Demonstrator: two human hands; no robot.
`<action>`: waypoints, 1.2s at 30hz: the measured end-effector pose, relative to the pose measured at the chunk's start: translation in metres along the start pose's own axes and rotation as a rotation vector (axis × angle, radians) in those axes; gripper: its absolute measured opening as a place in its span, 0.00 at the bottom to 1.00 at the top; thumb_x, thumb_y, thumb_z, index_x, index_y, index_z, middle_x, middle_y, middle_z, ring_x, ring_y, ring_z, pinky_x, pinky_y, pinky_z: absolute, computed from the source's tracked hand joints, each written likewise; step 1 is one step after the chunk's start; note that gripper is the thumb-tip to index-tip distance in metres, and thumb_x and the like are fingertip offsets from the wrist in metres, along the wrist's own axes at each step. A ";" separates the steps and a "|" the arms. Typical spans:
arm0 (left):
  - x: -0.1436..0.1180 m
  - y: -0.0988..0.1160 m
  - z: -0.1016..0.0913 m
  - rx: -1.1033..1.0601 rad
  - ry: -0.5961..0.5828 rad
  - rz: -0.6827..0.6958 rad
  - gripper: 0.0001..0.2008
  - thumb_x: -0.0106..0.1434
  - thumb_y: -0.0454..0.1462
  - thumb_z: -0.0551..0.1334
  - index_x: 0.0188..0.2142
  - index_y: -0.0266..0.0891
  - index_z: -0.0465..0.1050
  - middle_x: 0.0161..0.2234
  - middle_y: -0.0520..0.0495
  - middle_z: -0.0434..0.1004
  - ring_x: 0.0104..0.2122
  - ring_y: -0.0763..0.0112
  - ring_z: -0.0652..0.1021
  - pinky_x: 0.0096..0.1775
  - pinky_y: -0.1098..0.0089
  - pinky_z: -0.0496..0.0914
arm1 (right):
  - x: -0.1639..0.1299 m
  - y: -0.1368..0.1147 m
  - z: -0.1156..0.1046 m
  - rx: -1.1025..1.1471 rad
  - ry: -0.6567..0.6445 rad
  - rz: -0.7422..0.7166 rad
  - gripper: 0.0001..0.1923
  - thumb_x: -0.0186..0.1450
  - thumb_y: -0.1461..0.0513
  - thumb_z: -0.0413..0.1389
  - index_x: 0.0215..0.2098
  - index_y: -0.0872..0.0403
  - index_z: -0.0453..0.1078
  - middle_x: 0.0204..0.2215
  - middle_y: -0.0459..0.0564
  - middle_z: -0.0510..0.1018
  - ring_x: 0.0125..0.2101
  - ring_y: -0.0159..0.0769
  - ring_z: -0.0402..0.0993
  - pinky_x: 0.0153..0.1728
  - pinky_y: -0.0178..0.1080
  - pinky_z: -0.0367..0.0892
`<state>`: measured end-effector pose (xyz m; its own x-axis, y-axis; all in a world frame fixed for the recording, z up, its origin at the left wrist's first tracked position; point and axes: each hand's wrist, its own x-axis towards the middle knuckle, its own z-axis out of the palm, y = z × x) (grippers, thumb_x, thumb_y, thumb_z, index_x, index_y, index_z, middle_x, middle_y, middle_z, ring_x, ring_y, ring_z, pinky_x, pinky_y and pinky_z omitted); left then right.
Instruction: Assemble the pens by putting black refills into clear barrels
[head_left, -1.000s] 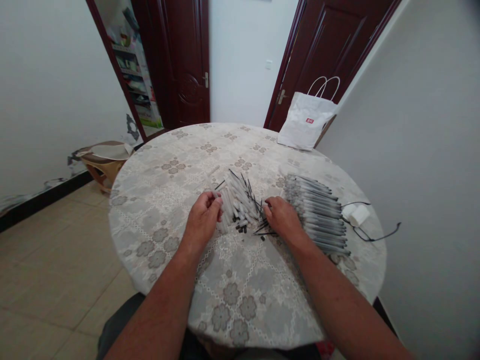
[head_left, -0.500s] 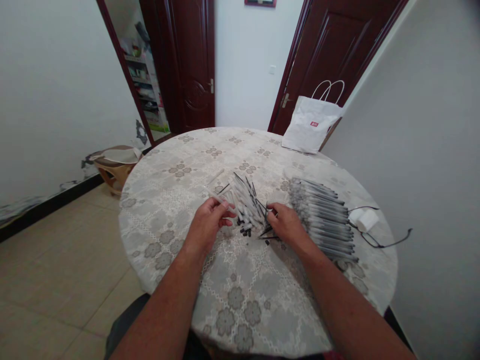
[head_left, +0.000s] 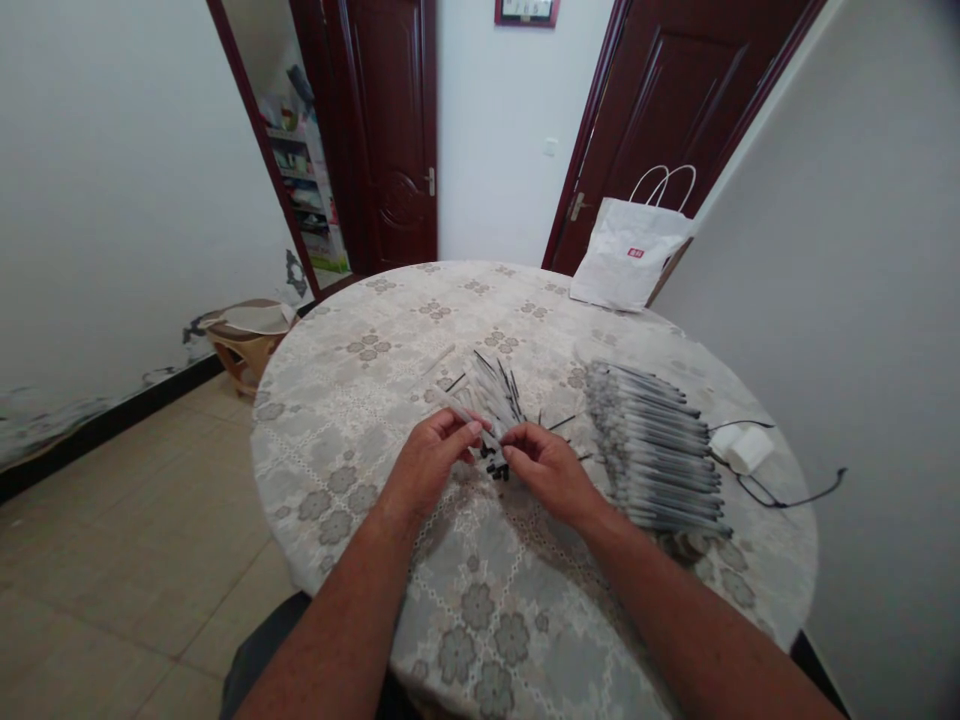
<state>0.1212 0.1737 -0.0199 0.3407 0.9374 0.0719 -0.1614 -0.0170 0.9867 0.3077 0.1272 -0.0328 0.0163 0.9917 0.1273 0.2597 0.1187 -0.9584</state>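
Observation:
My left hand (head_left: 433, 462) is closed around a clear, pale pen barrel (head_left: 452, 402), which slants up and left out of the fingers. Close beside it, my right hand (head_left: 546, 465) pinches at the barrel's lower right end. Whatever its fingertips hold is hidden. Just beyond both hands lies a loose pile of pale pen barrels (head_left: 491, 388) and thin black pen refills (head_left: 514, 380). Small black pen parts (head_left: 496, 472) lie below the fingertips. Right of my right hand is a stack of assembled pens (head_left: 660, 440), laid in a row.
A round table (head_left: 330, 400) with a flowered cloth bears everything. At the right edge are eyeglasses (head_left: 787, 503) and a white object (head_left: 748, 452). A white paper bag (head_left: 626, 255) stands at the back right. A wooden stool (head_left: 247, 345) is left of the table.
My right hand has moved left from beside the pile to meet my left hand at the barrel's end. My left hand keeps the barrel. The camera view has shifted slightly.

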 end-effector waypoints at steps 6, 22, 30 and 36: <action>-0.001 -0.001 0.002 -0.108 0.033 -0.038 0.14 0.60 0.45 0.69 0.40 0.38 0.80 0.47 0.40 0.81 0.44 0.60 0.79 0.40 0.65 0.75 | 0.001 0.000 -0.001 0.066 0.044 0.018 0.08 0.63 0.56 0.60 0.36 0.52 0.72 0.25 0.41 0.72 0.24 0.30 0.65 0.26 0.32 0.60; -0.014 0.012 0.001 -0.275 -0.455 -0.274 0.12 0.61 0.43 0.69 0.35 0.35 0.78 0.35 0.42 0.77 0.27 0.72 0.75 0.30 0.69 0.72 | 0.005 0.006 -0.006 0.482 0.019 0.199 0.20 0.61 0.49 0.64 0.46 0.52 0.74 0.28 0.43 0.75 0.19 0.26 0.65 0.16 0.29 0.55; -0.013 0.012 0.001 -0.265 -0.492 -0.296 0.12 0.61 0.43 0.68 0.34 0.35 0.78 0.34 0.44 0.77 0.24 0.75 0.73 0.28 0.70 0.70 | 0.005 -0.001 -0.009 0.647 -0.024 0.280 0.18 0.57 0.52 0.69 0.37 0.51 0.69 0.27 0.41 0.74 0.20 0.26 0.65 0.15 0.28 0.54; -0.015 0.011 -0.001 -0.257 -0.527 -0.306 0.12 0.61 0.43 0.68 0.36 0.35 0.78 0.36 0.42 0.79 0.25 0.75 0.74 0.28 0.71 0.71 | 0.004 0.003 -0.008 0.663 -0.080 0.295 0.18 0.57 0.52 0.69 0.35 0.53 0.70 0.28 0.43 0.77 0.20 0.25 0.66 0.17 0.28 0.58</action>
<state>0.1136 0.1596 -0.0104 0.8034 0.5901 -0.0799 -0.1794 0.3678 0.9124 0.3166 0.1309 -0.0333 -0.0815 0.9845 -0.1551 -0.3841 -0.1746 -0.9066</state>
